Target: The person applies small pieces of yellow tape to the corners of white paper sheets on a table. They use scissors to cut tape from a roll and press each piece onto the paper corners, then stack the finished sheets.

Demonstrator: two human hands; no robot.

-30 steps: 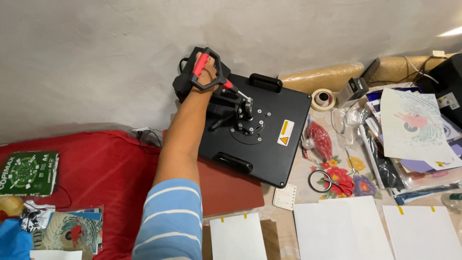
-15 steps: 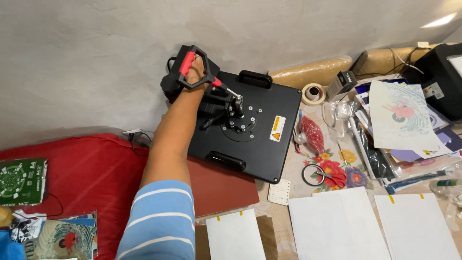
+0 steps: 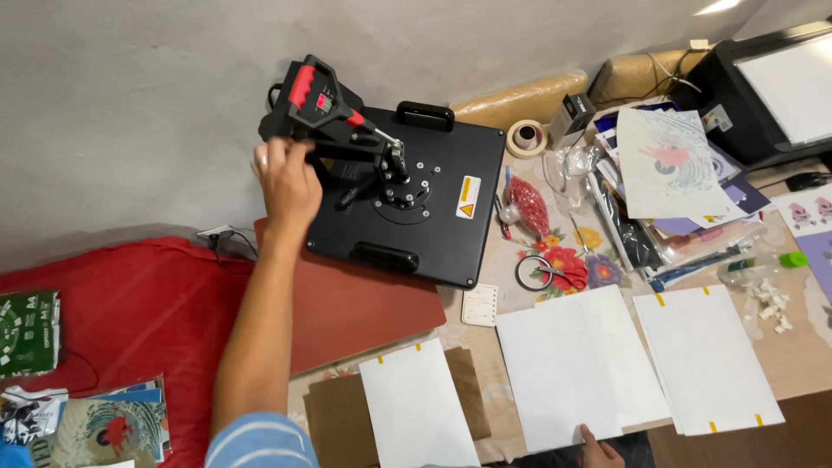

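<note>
Head view: I see my left hand [image 3: 288, 184] with fingers curled loosely beside the press [image 3: 394, 195], just under its red-gripped handle [image 3: 316, 91]. My right hand [image 3: 600, 448] rests fingertips on a white sheet [image 3: 568, 364], fingers' spread unclear.

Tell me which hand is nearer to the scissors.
The right hand, at the bottom edge just below the white sheets, sits nearer the scissors. The left hand is farther away, against the heat press handle.

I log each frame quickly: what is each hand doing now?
Left hand: fingers curled at the heat press lever; grip unclear.
Right hand: only fingertips visible, touching white sheet.
</note>
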